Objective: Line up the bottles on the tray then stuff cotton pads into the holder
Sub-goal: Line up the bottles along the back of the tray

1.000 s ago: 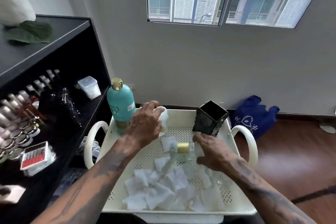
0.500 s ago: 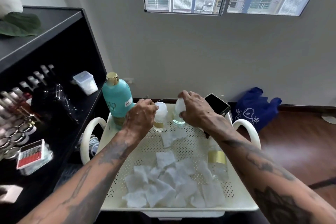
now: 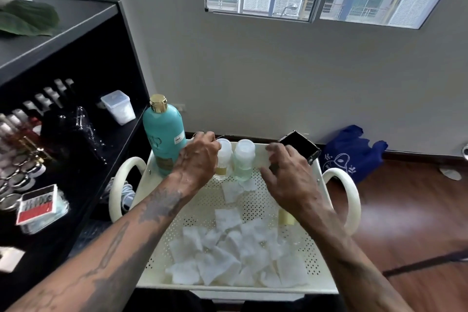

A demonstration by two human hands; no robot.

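Observation:
A cream perforated tray (image 3: 317, 256) with looped handles sits before me. At its back left stands a tall teal bottle (image 3: 164, 134) with a gold cap. Beside it are two small clear bottles, upright and side by side. My left hand (image 3: 197, 163) grips the first small bottle (image 3: 225, 154). The second small bottle (image 3: 244, 159) stands free. My right hand (image 3: 291, 182) hovers just right of it, fingers apart, holding nothing. The black holder (image 3: 301, 144) is at the back right, partly hidden. Another bottle (image 3: 286, 216) lies under my right wrist. Several cotton pads (image 3: 228, 256) litter the tray's front.
A black shelf unit (image 3: 83, 40) on the left holds rows of small polish bottles (image 3: 22, 119), a clear plastic box (image 3: 117, 106) and a red-and-white packet (image 3: 38, 204). A blue bag (image 3: 352, 154) lies on the wooden floor at the right. The grey wall is close behind the tray.
My right hand stood the second small bottle beside the first, let go of it and drew back to the right. My left hand stays on the first small bottle.

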